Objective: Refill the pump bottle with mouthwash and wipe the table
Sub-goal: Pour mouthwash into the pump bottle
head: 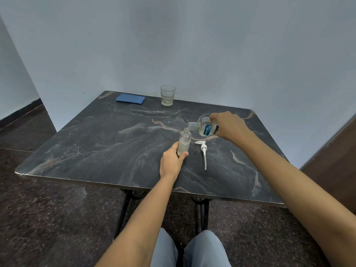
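Left hand (171, 160) wrapped in a closed grip around the base of the pump bottle (184, 142), steadying it upright on the desk (96, 143) against tipping. Just right of the bottle, pump head (202, 150) laid aside. Above its open neck, right hand (229, 125) clasping the tilted mouthwash bottle (205, 128), mouth-to-mouth for pouring. Well beyond, glass (167, 95) and blue cloth (130, 98), presumably waiting for wiping.

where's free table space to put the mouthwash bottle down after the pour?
Bare: the table's left half, from blue cloth to near edge; also between glass and pump bottle. Crowded: around pump head and both hands.
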Demonstrator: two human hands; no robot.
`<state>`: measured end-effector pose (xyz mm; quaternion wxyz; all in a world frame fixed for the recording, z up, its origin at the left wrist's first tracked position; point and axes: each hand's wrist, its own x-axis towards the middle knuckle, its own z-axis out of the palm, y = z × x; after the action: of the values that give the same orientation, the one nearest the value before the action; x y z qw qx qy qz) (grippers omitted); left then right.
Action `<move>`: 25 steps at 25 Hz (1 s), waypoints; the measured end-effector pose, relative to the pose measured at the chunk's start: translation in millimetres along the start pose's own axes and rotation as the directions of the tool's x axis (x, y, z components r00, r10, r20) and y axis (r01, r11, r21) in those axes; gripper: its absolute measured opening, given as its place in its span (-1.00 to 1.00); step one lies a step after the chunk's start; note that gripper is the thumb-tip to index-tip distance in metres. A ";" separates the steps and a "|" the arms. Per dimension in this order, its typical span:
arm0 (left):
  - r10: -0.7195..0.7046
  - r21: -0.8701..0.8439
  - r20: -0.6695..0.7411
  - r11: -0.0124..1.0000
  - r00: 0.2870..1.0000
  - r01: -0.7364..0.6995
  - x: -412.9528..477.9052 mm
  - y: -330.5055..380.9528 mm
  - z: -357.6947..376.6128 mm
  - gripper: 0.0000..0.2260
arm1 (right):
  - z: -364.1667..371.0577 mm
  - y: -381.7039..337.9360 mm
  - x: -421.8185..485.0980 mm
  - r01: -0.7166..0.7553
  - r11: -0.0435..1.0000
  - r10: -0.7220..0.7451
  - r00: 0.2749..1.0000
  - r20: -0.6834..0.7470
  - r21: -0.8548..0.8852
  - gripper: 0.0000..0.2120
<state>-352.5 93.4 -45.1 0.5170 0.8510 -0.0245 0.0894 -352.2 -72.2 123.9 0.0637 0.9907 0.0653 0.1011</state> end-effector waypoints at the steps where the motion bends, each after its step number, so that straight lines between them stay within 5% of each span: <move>1: 0.000 0.000 0.000 1.000 1.000 0.000 0.0 0.2 -0.1 -0.70 | -0.3 -0.3 -0.2 0.001 1.000 -0.001 1.000 0.003 0.001 -0.66; 25: -0.002 -0.002 0.008 1.000 1.000 0.002 -0.2 1.3 -0.6 -0.66 | 0.0 -0.5 4.3 0.006 0.999 -0.007 1.000 -0.005 -0.048 -0.66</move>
<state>-352.9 93.3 -43.7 0.5180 0.8507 -0.0257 0.0856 -348.1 -71.1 124.6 0.0875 0.9884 0.0663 0.1048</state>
